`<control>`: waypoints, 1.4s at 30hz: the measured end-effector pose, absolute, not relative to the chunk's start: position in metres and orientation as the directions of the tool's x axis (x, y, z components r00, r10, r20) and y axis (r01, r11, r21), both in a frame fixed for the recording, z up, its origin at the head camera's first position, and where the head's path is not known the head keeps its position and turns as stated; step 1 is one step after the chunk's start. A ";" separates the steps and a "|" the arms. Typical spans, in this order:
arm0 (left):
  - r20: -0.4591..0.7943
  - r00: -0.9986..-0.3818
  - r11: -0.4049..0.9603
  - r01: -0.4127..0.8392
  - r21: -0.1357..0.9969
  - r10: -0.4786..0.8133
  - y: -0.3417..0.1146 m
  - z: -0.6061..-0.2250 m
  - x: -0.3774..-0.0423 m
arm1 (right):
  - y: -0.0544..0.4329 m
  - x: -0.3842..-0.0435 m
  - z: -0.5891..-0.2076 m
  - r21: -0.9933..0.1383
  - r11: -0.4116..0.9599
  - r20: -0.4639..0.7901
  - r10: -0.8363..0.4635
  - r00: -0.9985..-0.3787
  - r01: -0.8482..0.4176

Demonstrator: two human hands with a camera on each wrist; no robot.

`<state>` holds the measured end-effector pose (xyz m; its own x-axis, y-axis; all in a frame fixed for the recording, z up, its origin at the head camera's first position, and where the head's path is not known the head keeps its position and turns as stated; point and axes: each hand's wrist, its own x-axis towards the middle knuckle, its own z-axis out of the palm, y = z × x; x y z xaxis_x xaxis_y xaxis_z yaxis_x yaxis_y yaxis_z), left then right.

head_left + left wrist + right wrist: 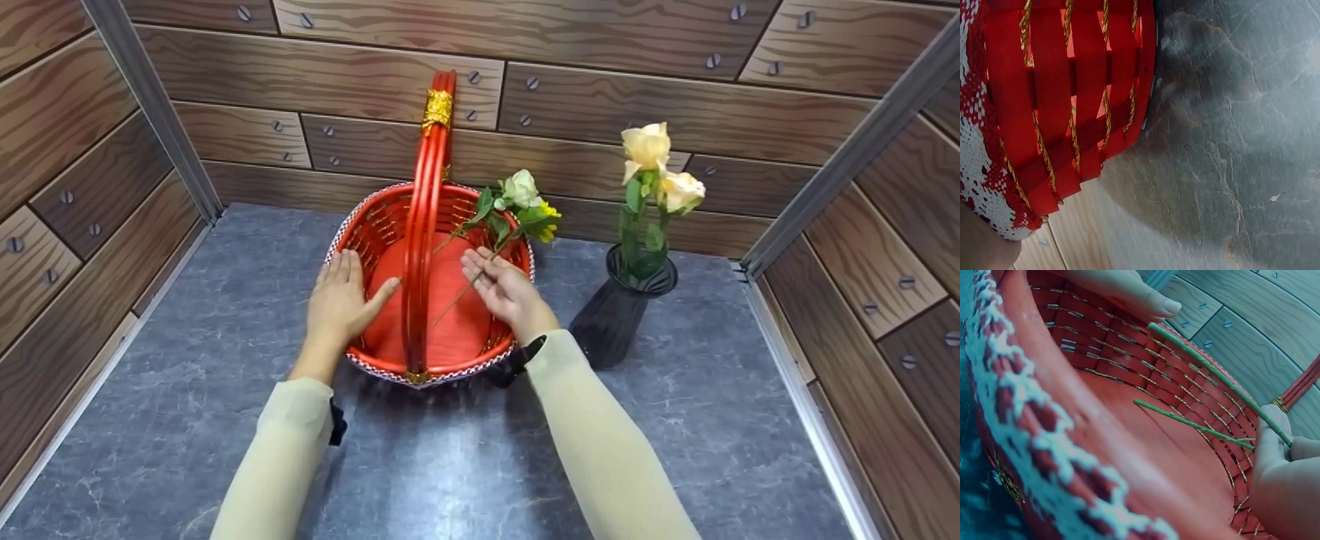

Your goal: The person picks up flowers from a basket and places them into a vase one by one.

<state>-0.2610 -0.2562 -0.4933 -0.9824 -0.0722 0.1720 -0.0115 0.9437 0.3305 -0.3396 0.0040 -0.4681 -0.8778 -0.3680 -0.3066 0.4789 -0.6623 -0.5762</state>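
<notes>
One grey surface is carrying the red basket; at the basket's right, a dark vase is holding peach roses. On the basket's left rim the left hand is resting, fingers straight, together; over the basket's right half the right hand is pinching a stem! Past the basket's back-right rim a white rose is poking out, the pinched yellow flower showing too.

Left hand extends its fingers; right hand pinches, palm upturned.
</notes>
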 end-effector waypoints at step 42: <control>0.159 -0.985 0.941 -0.011 0.339 -0.069 -0.257 -0.493 -0.260 | 0.039 -0.317 -0.411 -0.734 -0.540 -0.232 -0.371 -0.899 0.412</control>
